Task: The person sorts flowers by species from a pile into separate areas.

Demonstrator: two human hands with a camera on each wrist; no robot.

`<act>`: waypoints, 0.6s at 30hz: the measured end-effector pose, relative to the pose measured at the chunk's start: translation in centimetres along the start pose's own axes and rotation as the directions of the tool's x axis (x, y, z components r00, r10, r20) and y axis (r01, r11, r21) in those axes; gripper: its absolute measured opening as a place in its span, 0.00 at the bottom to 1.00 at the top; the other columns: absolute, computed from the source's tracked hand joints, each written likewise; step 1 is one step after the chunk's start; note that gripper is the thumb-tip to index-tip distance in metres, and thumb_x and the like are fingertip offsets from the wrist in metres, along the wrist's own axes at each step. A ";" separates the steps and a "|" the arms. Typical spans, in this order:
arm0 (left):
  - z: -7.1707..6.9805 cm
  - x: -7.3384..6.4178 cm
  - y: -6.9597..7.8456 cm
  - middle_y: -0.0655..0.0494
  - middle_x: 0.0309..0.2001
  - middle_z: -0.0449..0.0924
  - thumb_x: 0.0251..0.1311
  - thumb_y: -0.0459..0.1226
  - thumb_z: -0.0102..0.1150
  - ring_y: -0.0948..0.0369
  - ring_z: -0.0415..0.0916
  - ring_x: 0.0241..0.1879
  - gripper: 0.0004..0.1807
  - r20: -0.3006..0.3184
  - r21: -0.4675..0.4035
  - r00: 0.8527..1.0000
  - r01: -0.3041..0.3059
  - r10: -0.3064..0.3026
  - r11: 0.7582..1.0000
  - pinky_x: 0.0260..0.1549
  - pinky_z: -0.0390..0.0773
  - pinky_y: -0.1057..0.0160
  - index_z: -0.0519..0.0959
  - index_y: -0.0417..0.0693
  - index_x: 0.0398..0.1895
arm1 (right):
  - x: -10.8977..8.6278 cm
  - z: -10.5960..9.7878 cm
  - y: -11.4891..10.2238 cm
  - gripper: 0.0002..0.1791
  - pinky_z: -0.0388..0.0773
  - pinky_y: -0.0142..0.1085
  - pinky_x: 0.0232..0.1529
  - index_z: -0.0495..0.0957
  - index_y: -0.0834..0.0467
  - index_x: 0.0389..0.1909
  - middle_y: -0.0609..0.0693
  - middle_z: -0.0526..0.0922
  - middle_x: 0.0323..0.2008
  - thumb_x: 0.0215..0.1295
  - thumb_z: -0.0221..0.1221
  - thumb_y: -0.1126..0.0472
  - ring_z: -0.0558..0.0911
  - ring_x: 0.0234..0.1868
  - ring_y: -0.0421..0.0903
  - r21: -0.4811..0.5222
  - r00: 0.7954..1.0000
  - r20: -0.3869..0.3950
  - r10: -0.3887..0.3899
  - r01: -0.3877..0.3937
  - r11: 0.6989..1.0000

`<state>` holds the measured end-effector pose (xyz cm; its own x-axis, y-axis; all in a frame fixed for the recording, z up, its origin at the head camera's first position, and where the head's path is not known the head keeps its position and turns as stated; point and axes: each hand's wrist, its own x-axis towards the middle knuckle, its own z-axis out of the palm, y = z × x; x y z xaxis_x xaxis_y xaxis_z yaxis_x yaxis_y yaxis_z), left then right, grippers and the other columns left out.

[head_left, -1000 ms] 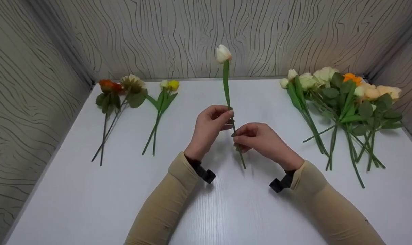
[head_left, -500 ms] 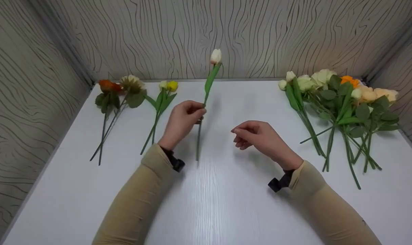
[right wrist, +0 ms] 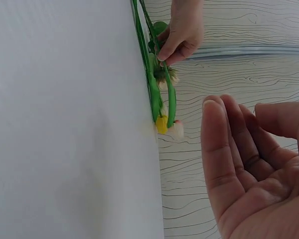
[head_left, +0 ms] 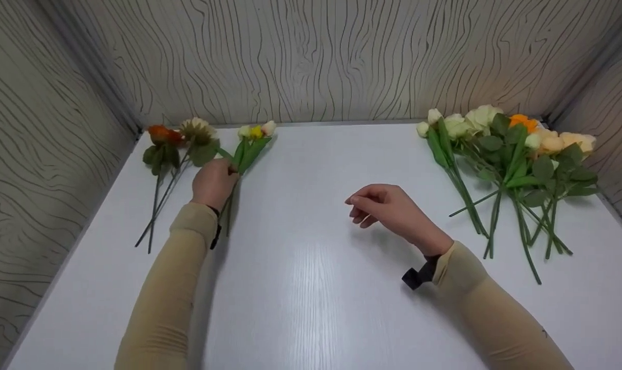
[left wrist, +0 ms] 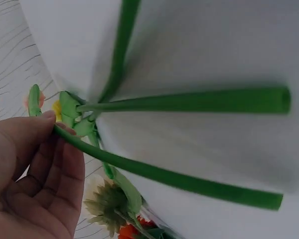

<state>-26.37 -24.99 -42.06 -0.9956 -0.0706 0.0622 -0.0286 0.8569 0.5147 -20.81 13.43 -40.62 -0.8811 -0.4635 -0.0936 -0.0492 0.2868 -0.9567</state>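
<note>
My left hand [head_left: 213,183] pinches the green stem of a white tulip [head_left: 268,128] between thumb and fingers. In the left wrist view that stem [left wrist: 164,174] slants down past two other stems. The tulip's head is beside a yellow tulip [head_left: 256,132] and a pale tulip [head_left: 244,131] at the table's back left. In the right wrist view, the held white tulip [right wrist: 178,130] stands a little off the tabletop. My right hand [head_left: 393,210] hovers above the middle of the table, its fingers loosely bent and holding nothing.
An orange-red flower [head_left: 164,135] and a cream flower [head_left: 198,128] lie with crossed stems at the far left. On the right is a heap of several flowers, with pale roses [head_left: 481,117] and an orange bloom [head_left: 523,122]. Patterned walls [head_left: 311,61] enclose the white table [head_left: 300,288].
My right hand has let go of the tulip's stem and stayed nearly in place. My left hand has carried the tulip left and lowered it to the yellow and pale tulips.
</note>
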 end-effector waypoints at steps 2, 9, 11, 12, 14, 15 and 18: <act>0.5 0.4 -0.2 0.40 0.44 0.84 0.72 0.32 0.58 0.46 0.81 0.43 0.10 -0.002 0.012 1.000 0.004 -0.004 1.000 0.43 0.81 0.48 0.84 0.34 0.47 | 0.0 0.0 0.1 0.16 0.85 0.43 0.45 0.83 0.62 0.50 0.64 0.85 0.42 0.75 0.61 0.53 0.86 0.43 0.56 -0.001 1.000 -0.001 0.000 0.000 1.000; 1.4 1.4 -0.5 0.39 0.40 0.84 0.70 0.30 0.57 0.45 0.81 0.40 0.08 -0.026 0.041 0.999 0.024 -0.023 0.999 0.41 0.80 0.47 0.83 0.32 0.41 | 0.0 0.1 0.2 0.14 0.85 0.43 0.45 0.84 0.61 0.50 0.68 0.84 0.43 0.75 0.61 0.54 0.86 0.43 0.56 -0.001 1.000 -0.004 0.005 -0.005 1.000; 1.5 1.4 -0.5 0.39 0.39 0.84 0.70 0.30 0.56 0.45 0.81 0.39 0.08 -0.035 0.053 0.999 0.042 -0.040 0.998 0.40 0.80 0.47 0.82 0.32 0.39 | 0.0 0.2 0.1 0.14 0.85 0.43 0.44 0.84 0.61 0.50 0.67 0.84 0.43 0.75 0.60 0.55 0.86 0.43 0.56 -0.002 1.000 -0.005 0.000 0.000 1.000; 1.6 1.4 -0.5 0.39 0.38 0.84 0.70 0.30 0.57 0.45 0.81 0.39 0.08 -0.037 0.058 0.998 0.051 -0.049 0.997 0.40 0.80 0.47 0.82 0.32 0.38 | 0.0 0.2 0.0 0.14 0.85 0.43 0.44 0.84 0.61 0.50 0.67 0.84 0.43 0.75 0.61 0.55 0.86 0.43 0.56 -0.002 1.000 -0.003 -0.004 0.004 1.000; 1.6 1.4 -0.5 0.39 0.37 0.83 0.71 0.31 0.57 0.45 0.80 0.39 0.08 -0.034 0.072 0.997 0.065 -0.063 0.995 0.40 0.79 0.47 0.81 0.33 0.37 | 0.0 0.2 0.0 0.14 0.85 0.44 0.44 0.84 0.62 0.49 0.67 0.84 0.42 0.75 0.61 0.55 0.86 0.42 0.56 -0.001 1.000 -0.001 -0.007 0.007 1.000; 1.6 1.4 -0.5 0.39 0.37 0.83 0.71 0.32 0.57 0.46 0.80 0.39 0.08 -0.031 0.077 0.997 0.075 -0.073 0.994 0.40 0.79 0.47 0.80 0.33 0.37 | 0.0 0.2 0.1 0.14 0.85 0.44 0.44 0.84 0.62 0.49 0.66 0.84 0.42 0.75 0.61 0.54 0.86 0.42 0.56 -0.003 1.000 0.000 -0.009 0.009 1.000; 1.6 1.4 -0.3 0.40 0.37 0.82 0.72 0.33 0.57 0.47 0.80 0.38 0.09 -0.020 0.083 0.996 0.087 -0.086 0.993 0.41 0.79 0.47 0.80 0.34 0.37 | 0.0 0.2 0.1 0.15 0.85 0.45 0.45 0.84 0.62 0.49 0.67 0.84 0.43 0.74 0.62 0.54 0.86 0.43 0.56 -0.001 1.000 0.001 -0.006 0.006 1.000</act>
<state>-27.90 -24.53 -43.52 -0.9874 -0.1542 0.0348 -0.1228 0.8867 0.4458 -20.71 13.30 -40.77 -0.8804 -0.4659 -0.0883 -0.0548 0.2850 -0.9570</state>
